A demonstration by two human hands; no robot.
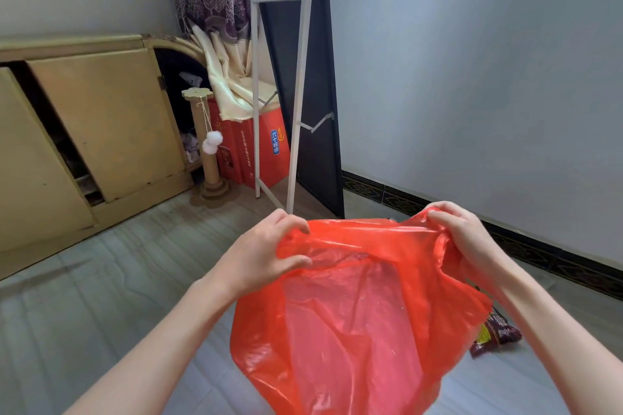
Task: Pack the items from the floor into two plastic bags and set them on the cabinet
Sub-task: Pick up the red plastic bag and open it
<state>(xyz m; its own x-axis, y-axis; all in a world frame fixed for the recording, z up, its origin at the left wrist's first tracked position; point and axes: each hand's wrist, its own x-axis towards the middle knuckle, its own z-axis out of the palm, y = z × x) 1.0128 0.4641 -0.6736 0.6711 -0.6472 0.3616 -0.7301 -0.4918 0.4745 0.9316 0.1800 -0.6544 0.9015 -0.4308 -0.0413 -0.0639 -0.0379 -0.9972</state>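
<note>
A thin red plastic bag (354,320) hangs in front of me above the floor, its top edge stretched between both hands. My left hand (266,253) pinches the bag's left upper corner between thumb and fingers. My right hand (462,232) grips the bunched right upper corner. On the floor to the right, partly hidden behind the bag, lies a dark red snack packet (495,333) with yellow print. The low yellow cabinet (101,118) stands along the left wall.
A cardboard scratching post (210,145) with white pompoms stands by the cabinet's end. Beside it are a red carton (259,148), a white metal frame (296,94) and a dark panel (317,77) leaning in the corner. Grey wood-look floor (101,280) stretches left of me.
</note>
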